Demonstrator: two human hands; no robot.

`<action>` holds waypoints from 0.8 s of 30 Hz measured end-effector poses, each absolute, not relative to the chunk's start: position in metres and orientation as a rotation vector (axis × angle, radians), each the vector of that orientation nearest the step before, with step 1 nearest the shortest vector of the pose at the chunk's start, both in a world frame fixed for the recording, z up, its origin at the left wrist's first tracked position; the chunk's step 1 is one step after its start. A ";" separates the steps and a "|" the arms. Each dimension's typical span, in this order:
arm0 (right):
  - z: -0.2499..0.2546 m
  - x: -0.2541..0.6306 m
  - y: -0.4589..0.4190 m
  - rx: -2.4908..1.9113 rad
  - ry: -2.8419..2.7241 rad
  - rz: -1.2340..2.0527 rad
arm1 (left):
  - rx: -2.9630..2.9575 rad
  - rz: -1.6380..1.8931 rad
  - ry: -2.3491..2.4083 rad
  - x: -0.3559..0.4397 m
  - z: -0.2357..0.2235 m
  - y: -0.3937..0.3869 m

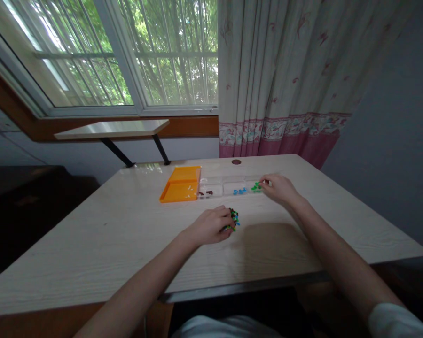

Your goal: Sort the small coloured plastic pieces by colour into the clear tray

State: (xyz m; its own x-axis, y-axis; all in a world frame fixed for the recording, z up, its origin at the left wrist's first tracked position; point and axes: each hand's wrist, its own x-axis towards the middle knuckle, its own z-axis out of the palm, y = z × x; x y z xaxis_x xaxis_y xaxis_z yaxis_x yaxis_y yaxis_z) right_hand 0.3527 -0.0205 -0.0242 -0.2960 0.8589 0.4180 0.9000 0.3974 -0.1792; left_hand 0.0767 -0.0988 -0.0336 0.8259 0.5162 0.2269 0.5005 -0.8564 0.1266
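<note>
Small multicoloured pieces [235,218] sat within left hand's [216,224] curled fingers, nearside of clear compartment tray [232,184]; grip firmness could not be told. Right hand's [279,187] fingertips bunched at tray's green pieces [255,187], pinch unclear. Orange tray [185,173] adjoined leftward, on pale table [91,253].

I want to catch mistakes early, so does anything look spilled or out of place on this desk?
Nothing stands out. Blue pieces and green pieces lie in separate groups in the clear tray; the left hand curls around mixed pieces. Fine damage would be too small to see.
</note>
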 end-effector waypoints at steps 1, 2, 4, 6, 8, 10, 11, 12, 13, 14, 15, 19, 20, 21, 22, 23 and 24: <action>-0.027 0.355 -0.019 -1.575 -2.203 -0.130 | 2.934 0.393 0.816 0.077 -0.034 -0.099; -0.029 0.356 -0.017 -1.635 -2.193 -0.135 | 2.927 0.396 0.813 0.076 -0.034 -0.098; -0.032 0.358 -0.016 -1.718 -2.173 -0.148 | 2.915 0.399 0.801 0.076 -0.034 -0.098; -0.033 0.359 -0.016 -1.745 -2.150 -0.170 | 2.907 0.390 0.797 0.076 -0.034 -0.098; -0.032 0.358 -0.017 -1.728 -2.131 -0.176 | 2.905 0.381 0.823 0.076 -0.033 -0.098; -0.031 0.352 -0.020 -1.646 -2.164 -0.136 | 2.908 0.378 0.862 0.076 -0.032 -0.098; -0.031 0.347 -0.022 -1.579 -2.205 -0.100 | 2.909 0.380 0.874 0.075 -0.032 -0.098; -0.031 0.341 -0.025 -1.499 -2.257 -0.058 | 2.909 0.381 0.876 0.075 -0.031 -0.098; -0.032 0.334 -0.029 -1.413 -2.313 -0.016 | 2.907 0.380 0.872 0.075 -0.031 -0.098; -0.032 0.327 -0.033 -1.334 -2.362 0.019 | 2.903 0.379 0.866 0.075 -0.031 -0.098; -0.034 0.318 -0.037 -1.265 -2.409 0.054 | 2.898 0.381 0.862 0.075 -0.031 -0.098; -0.038 0.291 -0.054 -1.034 -2.557 0.201 | 2.879 0.404 0.856 0.074 -0.034 -0.098; -0.039 0.287 -0.056 -0.999 -2.578 0.227 | 2.877 0.411 0.847 0.074 -0.034 -0.098; -0.040 0.285 -0.058 -0.975 -2.591 0.247 | 2.876 0.418 0.836 0.074 -0.035 -0.097; -0.040 0.283 -0.059 -0.960 -2.599 0.260 | 2.877 0.424 0.826 0.074 -0.036 -0.097; -0.040 0.282 -0.059 -0.953 -2.603 0.267 | 2.878 0.431 0.818 0.075 -0.037 -0.097; -0.041 0.283 -0.059 -0.954 -2.604 0.269 | 2.880 0.437 0.813 0.075 -0.037 -0.098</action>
State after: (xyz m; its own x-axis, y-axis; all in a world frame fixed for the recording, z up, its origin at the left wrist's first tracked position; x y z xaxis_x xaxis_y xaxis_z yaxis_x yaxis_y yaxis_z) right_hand 0.2826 -0.0592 -0.0406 -0.7104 0.6536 0.2610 0.5864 0.7548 -0.2940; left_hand 0.0752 -0.0976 -0.0370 0.8145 0.5271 0.2425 0.4932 -0.8491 0.1890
